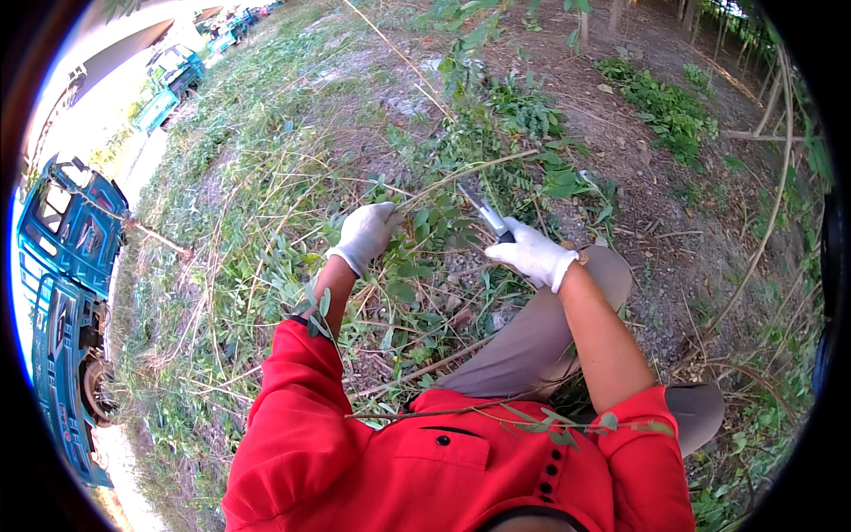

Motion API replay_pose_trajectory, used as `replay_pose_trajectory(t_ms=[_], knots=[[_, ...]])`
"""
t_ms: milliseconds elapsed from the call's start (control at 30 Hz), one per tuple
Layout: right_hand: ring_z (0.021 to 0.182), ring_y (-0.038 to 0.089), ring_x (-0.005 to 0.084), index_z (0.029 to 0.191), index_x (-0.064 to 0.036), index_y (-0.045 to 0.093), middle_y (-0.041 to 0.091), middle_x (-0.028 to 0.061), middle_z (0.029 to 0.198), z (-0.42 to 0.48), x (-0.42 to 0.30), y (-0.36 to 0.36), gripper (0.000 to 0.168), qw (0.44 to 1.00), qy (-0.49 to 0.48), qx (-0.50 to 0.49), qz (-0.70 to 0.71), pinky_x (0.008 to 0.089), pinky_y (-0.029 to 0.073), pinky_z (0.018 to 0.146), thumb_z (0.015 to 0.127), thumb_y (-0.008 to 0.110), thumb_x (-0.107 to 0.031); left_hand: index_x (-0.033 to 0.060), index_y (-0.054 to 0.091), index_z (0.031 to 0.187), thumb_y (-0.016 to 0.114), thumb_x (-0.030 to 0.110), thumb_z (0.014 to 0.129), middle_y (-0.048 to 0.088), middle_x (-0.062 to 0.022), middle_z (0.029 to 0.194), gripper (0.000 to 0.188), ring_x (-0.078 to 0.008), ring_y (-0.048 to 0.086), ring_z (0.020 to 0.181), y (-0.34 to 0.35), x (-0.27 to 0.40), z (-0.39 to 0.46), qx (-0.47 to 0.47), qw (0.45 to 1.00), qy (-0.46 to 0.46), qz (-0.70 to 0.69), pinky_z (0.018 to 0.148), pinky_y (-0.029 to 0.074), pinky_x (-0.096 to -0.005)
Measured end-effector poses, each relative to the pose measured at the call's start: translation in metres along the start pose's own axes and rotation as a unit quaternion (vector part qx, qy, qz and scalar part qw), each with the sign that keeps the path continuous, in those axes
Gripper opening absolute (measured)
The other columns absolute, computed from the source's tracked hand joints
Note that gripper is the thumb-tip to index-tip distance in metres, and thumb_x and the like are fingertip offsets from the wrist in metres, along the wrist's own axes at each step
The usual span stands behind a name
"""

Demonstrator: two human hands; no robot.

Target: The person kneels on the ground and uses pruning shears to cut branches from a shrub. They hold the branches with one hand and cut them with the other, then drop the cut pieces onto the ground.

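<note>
My left hand (365, 233), in a white knit glove, is closed around plant stems (439, 181) that rise toward the upper right, with green leaves hanging below. My right hand (532, 251), gloved alike, grips a metal hand tool with a dark handle (492, 218); its long grey end points up and left, just below the stems. What kind of cutting tool it is, I cannot tell. Leafy weeds (405, 272) stand between and under my hands. A thin leafy twig (452, 411) lies across the front of my red shirt.
Grass and cut-looking dry stalks (213, 266) cover the ground at left. A blue cargo tricycle (73, 233) stands at the far left, others behind it. Bare soil with low green plants (665, 113) lies at upper right. A long bent branch (774, 206) arches at right.
</note>
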State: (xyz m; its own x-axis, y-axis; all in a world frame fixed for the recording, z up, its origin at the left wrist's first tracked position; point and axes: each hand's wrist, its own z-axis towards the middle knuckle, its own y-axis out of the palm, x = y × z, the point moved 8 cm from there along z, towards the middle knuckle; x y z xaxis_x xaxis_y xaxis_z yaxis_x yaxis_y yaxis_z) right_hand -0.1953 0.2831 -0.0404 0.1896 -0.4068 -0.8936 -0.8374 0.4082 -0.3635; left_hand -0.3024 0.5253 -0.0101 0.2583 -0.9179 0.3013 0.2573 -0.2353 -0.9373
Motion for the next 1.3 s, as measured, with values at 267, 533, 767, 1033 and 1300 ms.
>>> replay_pose_trajectory(t_ms=[267,533,767,1033,1300], knots=[[0.066,0.050,0.0106,0.114,-0.003,0.051,0.054,0.0021,0.081,0.000,0.005,-0.004,0.039,0.998,0.017,0.012,0.059,0.0286,0.041,0.057,0.085,0.066,-0.025,0.0071,0.057,0.086,0.054,0.033,0.092,0.060,-0.0189,0.074,0.027,-0.0423,0.059,0.075,0.019,0.064,0.004,-0.011,0.998,0.055,0.022,0.067,0.045,-0.0507],[0.063,0.050,0.0148,0.110,-0.004,0.052,0.053,0.0052,0.077,-0.008,0.002,-0.010,0.039,0.996,0.033,0.028,0.077,0.0325,0.043,0.057,0.082,0.066,-0.027,0.0064,0.056,0.084,0.054,0.034,0.092,0.060,-0.0199,0.074,0.029,-0.0426,0.059,0.075,0.019,0.059,0.011,0.015,1.000,0.017,0.015,0.066,0.045,-0.0505],[0.066,0.049,0.0153,0.116,-0.004,0.051,0.051,0.0049,0.079,0.000,0.017,-0.004,0.045,0.994,0.048,-0.017,0.093,0.0325,0.042,0.058,0.083,0.065,-0.031,0.0065,0.057,0.084,0.054,0.033,0.093,0.061,-0.0195,0.074,0.029,-0.0419,0.060,0.074,0.017,0.058,0.013,0.007,1.000,0.023,0.017,0.066,0.046,-0.0505],[0.067,0.049,0.0094,0.111,-0.002,0.053,0.054,-0.0001,0.079,-0.005,0.011,-0.003,0.038,0.992,0.071,-0.019,0.107,0.0263,0.040,0.057,0.086,0.065,-0.028,0.0069,0.055,0.084,0.053,0.032,0.094,0.060,-0.0190,0.074,0.027,-0.0417,0.059,0.074,0.020,0.069,0.007,0.030,0.999,0.037,0.008,0.065,0.045,-0.0504],[0.063,0.047,0.0160,0.110,-0.004,0.051,0.050,0.0043,0.076,0.004,0.032,-0.005,0.042,0.992,0.094,0.001,0.087,0.0324,0.038,0.052,0.082,0.066,-0.033,0.0079,0.058,0.089,0.053,0.023,0.091,0.067,-0.0141,0.084,0.016,-0.0345,0.066,0.077,0.026,0.071,0.003,0.022,0.992,0.030,0.121,0.066,0.053,-0.0458]])
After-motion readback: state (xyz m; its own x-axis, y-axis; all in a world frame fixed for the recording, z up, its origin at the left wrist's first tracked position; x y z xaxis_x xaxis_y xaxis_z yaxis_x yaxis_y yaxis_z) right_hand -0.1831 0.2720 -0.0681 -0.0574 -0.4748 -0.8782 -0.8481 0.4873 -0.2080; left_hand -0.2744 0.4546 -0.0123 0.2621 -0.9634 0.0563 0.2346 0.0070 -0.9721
